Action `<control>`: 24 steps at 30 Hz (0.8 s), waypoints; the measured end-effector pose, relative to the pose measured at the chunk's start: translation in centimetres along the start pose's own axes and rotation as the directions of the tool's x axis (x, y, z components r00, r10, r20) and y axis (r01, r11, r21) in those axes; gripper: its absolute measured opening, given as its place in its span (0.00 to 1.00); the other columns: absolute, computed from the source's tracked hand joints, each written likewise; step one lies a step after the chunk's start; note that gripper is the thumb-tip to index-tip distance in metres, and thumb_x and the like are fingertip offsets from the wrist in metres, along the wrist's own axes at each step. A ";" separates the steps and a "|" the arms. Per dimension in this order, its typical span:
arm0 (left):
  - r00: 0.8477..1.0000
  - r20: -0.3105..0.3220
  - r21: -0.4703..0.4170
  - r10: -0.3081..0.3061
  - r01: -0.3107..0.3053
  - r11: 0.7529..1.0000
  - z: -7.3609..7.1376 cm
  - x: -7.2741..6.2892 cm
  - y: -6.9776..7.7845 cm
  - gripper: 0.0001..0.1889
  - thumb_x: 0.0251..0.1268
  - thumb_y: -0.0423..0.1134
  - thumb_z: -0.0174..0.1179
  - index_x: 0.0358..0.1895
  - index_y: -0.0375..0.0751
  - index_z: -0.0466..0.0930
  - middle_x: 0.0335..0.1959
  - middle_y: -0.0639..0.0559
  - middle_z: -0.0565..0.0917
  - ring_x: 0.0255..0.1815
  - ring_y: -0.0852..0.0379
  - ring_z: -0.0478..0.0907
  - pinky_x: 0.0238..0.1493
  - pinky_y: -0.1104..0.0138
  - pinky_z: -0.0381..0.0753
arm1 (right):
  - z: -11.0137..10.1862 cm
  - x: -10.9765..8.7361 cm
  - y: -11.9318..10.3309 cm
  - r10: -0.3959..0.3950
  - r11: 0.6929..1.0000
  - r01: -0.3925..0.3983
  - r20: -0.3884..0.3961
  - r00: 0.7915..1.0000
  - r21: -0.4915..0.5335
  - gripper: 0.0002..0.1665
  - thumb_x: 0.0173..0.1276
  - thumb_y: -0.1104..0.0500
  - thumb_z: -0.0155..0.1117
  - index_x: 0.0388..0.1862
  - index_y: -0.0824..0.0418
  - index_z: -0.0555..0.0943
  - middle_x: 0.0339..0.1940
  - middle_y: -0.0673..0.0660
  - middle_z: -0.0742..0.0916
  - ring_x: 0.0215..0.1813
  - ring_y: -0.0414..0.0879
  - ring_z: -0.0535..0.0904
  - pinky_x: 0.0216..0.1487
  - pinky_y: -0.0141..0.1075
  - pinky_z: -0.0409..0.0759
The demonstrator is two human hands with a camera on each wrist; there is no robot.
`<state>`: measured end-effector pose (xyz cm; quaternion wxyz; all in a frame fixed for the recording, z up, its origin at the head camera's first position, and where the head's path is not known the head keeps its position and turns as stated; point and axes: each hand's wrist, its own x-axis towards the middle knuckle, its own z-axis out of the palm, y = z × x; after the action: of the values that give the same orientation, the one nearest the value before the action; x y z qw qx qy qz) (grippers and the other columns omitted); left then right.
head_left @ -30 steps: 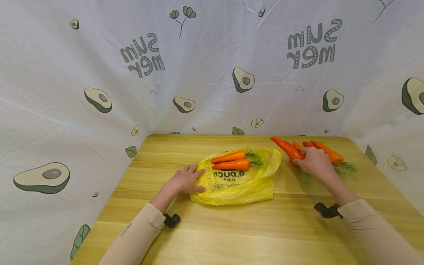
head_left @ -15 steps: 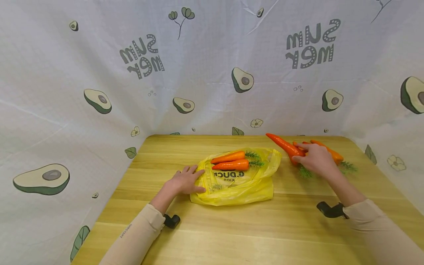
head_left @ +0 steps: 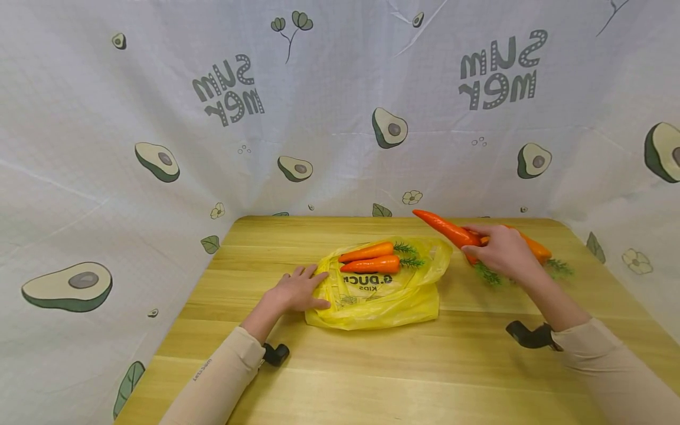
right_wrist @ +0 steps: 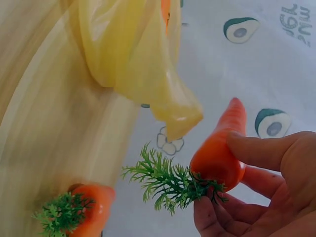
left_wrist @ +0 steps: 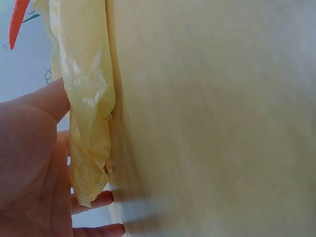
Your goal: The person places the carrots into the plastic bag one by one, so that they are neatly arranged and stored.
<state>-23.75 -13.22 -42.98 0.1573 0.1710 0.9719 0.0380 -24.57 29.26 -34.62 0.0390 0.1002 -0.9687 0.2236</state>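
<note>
My right hand [head_left: 507, 254] pinches a red-orange carrot [head_left: 446, 227] near its thick end, the tip pointing up and left. In the right wrist view the thumb and fingers hold that carrot [right_wrist: 219, 148], its green leaves [right_wrist: 170, 180] hanging free. My left hand [head_left: 298, 289] rests with fingers spread on the left edge of a yellow plastic bag [head_left: 404, 310]. The left wrist view shows the fingertips reaching past the crumpled bag [left_wrist: 89, 98]. Two carrots, one orange [head_left: 366, 252] and one redder [head_left: 372, 265], lie side by side on the bag.
Behind my right hand lie more carrots [head_left: 538, 249], partly hidden by it. One carrot [right_wrist: 96, 210] shows at the lower left of the right wrist view. A white avocado-printed curtain [head_left: 340, 88] stands along the back of the wooden table [head_left: 372, 372].
My right hand has raised the carrot off the group, and its tip has moved left and up. The left hand, the bag and the two carrots on it stay in place.
</note>
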 end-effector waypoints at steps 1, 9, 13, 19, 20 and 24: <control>1.000 0.000 -0.001 0.000 0.000 1.000 0.0 0.0 0.0 0.43 0.68 0.67 0.56 0.81 0.58 0.54 0.83 0.46 0.50 0.82 0.38 0.49 0.74 0.38 0.56 | -0.1 0.0 -0.2 -0.003 1.000 0.003 0.003 1.000 0.004 0.37 0.69 0.50 0.68 0.72 0.65 0.72 0.49 0.74 0.84 0.25 0.48 0.71 0.27 0.38 0.66; 1.000 0.007 -0.002 -0.003 0.003 1.000 0.0 0.1 -0.1 0.43 0.68 0.67 0.56 0.81 0.59 0.54 0.83 0.46 0.50 0.82 0.38 0.48 0.75 0.38 0.55 | -0.5 -0.1 -1.8 -0.029 1.000 0.029 0.016 0.999 0.008 0.36 0.69 0.51 0.68 0.73 0.63 0.72 0.41 0.67 0.84 0.22 0.47 0.69 0.25 0.36 0.65; 1.000 0.009 0.004 -0.008 0.007 1.000 0.1 0.2 -0.1 0.43 0.68 0.68 0.56 0.81 0.59 0.54 0.83 0.46 0.50 0.82 0.39 0.48 0.75 0.38 0.55 | -0.6 0.0 -2.8 -0.052 0.999 0.051 0.033 0.998 0.018 0.35 0.69 0.53 0.69 0.71 0.63 0.74 0.43 0.67 0.84 0.25 0.48 0.70 0.27 0.37 0.66; 1.000 0.010 0.003 -0.009 0.009 1.000 0.1 0.3 0.0 0.43 0.67 0.68 0.56 0.81 0.59 0.54 0.83 0.47 0.50 0.82 0.39 0.49 0.75 0.39 0.55 | -0.7 0.3 -4.1 -0.076 0.997 0.074 0.072 0.995 0.019 0.34 0.69 0.54 0.68 0.72 0.62 0.74 0.44 0.66 0.83 0.22 0.47 0.69 0.25 0.37 0.66; 1.000 0.010 0.002 -0.008 0.008 1.000 0.1 0.2 0.0 0.43 0.67 0.68 0.56 0.81 0.59 0.54 0.83 0.46 0.50 0.82 0.39 0.49 0.75 0.39 0.55 | -0.7 0.4 -4.3 -0.078 0.997 0.077 0.078 0.994 0.018 0.34 0.69 0.55 0.68 0.72 0.61 0.74 0.44 0.65 0.83 0.21 0.47 0.68 0.25 0.37 0.66; 1.000 0.007 0.003 -0.006 0.006 1.000 0.1 0.2 0.0 0.43 0.67 0.68 0.56 0.81 0.59 0.54 0.83 0.46 0.50 0.82 0.39 0.49 0.74 0.38 0.56 | -0.6 0.6 -5.3 -0.091 0.996 0.090 0.106 0.990 0.016 0.33 0.68 0.57 0.68 0.72 0.60 0.75 0.37 0.62 0.82 0.21 0.46 0.69 0.23 0.36 0.65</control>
<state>-23.90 -13.16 -43.10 0.1607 0.1684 0.9719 0.0354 -24.06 24.75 -31.72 -0.0032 0.1559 -0.9626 0.2214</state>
